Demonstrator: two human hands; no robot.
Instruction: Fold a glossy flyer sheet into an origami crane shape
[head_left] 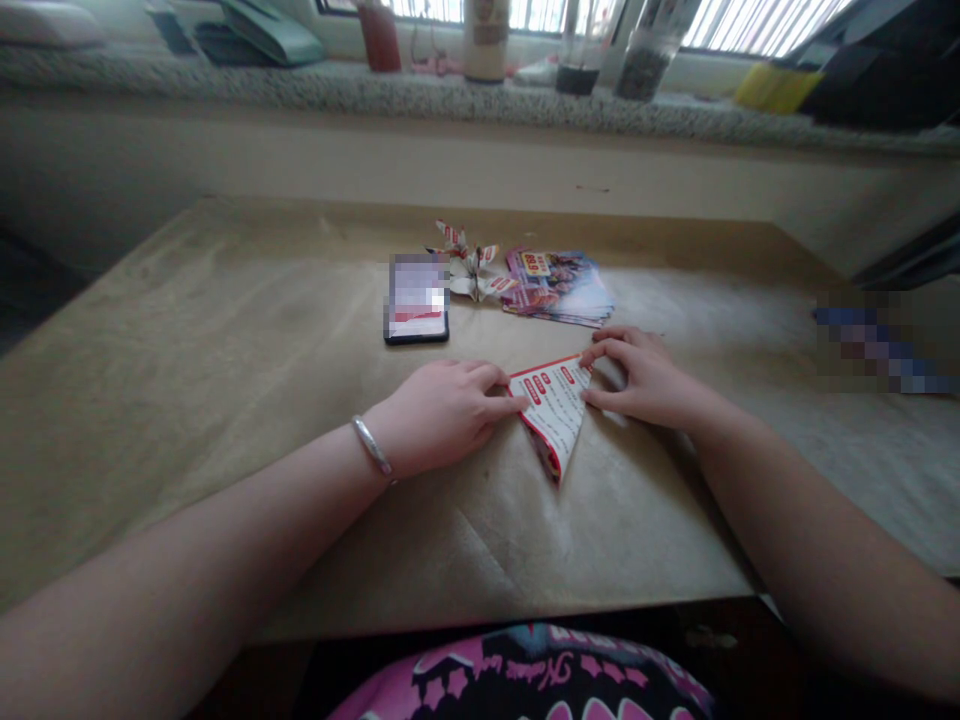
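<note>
Between my two hands lies a printed paper sheet [556, 405] folded into a triangle, white with red labels and a red edge. One point is towards me, and the layers gape slightly along its lower left side. My left hand [454, 410], with a silver bangle at the wrist, pinches the left corner. At the right corner, the thumb and fingers of my right hand [637, 375] grip the paper's edge. Beyond the hands stand folded paper shapes like a flower [474, 275], made from similar print, beside a stack of colourful flyers [562, 285].
A phone or tablet [417, 300], its screen blurred out, lies left of the paper flower. The covered table [247, 400] reaches the wall. Bottles and jars [486, 40] line the stone windowsill [337, 95]. A blurred blue item [877, 340] is at far right.
</note>
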